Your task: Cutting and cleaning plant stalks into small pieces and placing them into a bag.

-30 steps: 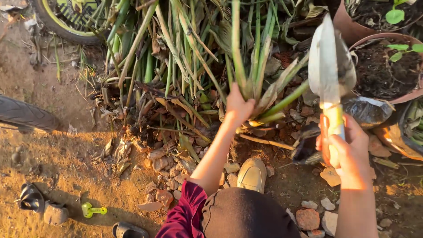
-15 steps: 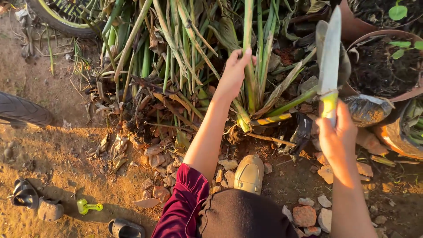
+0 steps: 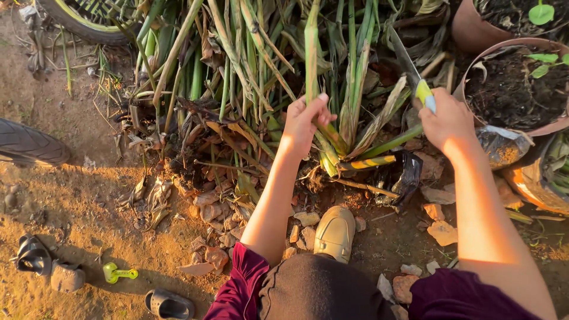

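Observation:
My left hand point(image 3: 303, 121) grips a tall green stalk point(image 3: 311, 53) of a dense clump of plants point(image 3: 249, 65), near its base. My right hand point(image 3: 446, 121) holds a knife point(image 3: 409, 68) by its yellow-green handle, the long blade pointing up and left into the stalks just right of the gripped one. The blade's tip is hidden among the leaves. My beige shoe point(image 3: 335, 232) stands on the soil below the clump.
Clay pots with dark soil point(image 3: 510, 83) stand at the right, with plastic bags point(image 3: 501, 148) beside them. Broken brick pieces point(image 3: 441, 232) lie around my foot. A tyre point(image 3: 29, 145) is at left, dark sandals point(image 3: 50, 269) and a small green toy point(image 3: 115, 273) lower left.
My right hand has swung the knife down from upright to a slant into the stalks. My left hand has slid down the stalk and pulled it leftward.

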